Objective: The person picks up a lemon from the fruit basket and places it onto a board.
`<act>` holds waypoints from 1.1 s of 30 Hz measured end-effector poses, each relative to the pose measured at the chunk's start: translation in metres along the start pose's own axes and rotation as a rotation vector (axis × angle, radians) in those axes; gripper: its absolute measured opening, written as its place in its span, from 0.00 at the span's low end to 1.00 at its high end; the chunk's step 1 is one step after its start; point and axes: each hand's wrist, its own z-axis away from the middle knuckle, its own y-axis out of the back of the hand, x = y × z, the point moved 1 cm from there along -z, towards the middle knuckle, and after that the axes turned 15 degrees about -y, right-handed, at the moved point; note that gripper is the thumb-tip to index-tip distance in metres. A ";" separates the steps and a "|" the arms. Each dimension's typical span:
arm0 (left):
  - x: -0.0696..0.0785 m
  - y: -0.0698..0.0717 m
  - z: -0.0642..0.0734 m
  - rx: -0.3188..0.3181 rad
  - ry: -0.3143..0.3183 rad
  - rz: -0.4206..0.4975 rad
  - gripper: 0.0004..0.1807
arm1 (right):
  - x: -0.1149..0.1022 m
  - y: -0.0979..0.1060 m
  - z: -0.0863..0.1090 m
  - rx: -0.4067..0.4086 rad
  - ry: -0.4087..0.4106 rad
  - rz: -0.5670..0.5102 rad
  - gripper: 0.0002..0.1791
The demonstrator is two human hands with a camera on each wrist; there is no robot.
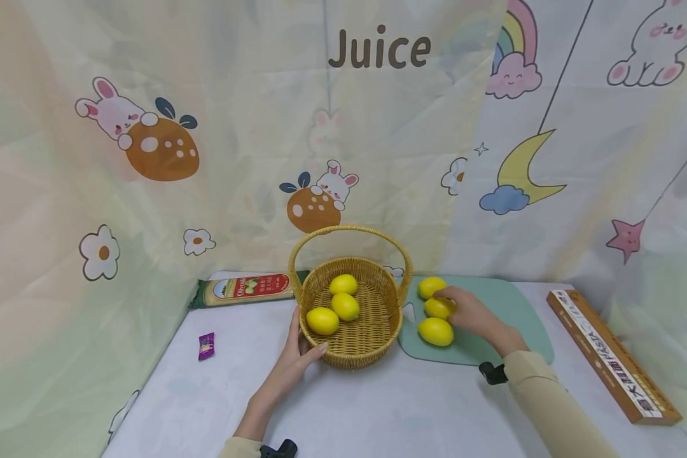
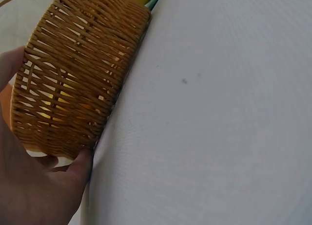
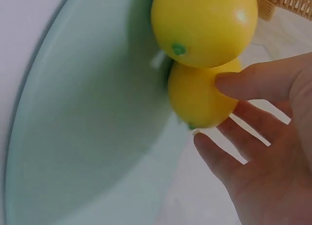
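A wicker basket [image 1: 372,318] with a tall arched handle stands on the table, holding three yellow lemons [image 1: 345,306]. My left hand [image 1: 293,362] grips its near left side, the thumb over the rim and the fingers against the outer weave [image 2: 78,74]. Right of the basket, three more lemons lie in a row on a pale green board [image 1: 498,318]. My right hand [image 1: 475,315] is at the middle lemon [image 3: 200,96], thumb on one side and fingers round the other. The nearest lemon [image 1: 436,332] sits in front of it, the farthest lemon [image 1: 431,287] behind.
A long pasta packet [image 1: 252,287] lies behind the basket at the left. A small purple wrapped sweet [image 1: 206,346] is on the white table [image 1: 378,413] at the left. Along the right edge lies a long brown pasta box [image 1: 612,356]. A printed curtain [image 1: 252,127] hangs behind.
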 end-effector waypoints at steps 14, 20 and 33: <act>0.001 0.000 0.000 -0.001 0.002 -0.005 0.55 | -0.041 0.013 0.014 0.082 0.087 0.013 0.25; 0.001 -0.001 0.000 0.003 0.005 -0.014 0.55 | -0.064 0.015 0.020 0.097 0.151 0.074 0.24; 0.001 -0.001 0.001 0.006 0.006 -0.011 0.56 | -0.106 0.016 0.040 0.132 0.233 0.167 0.17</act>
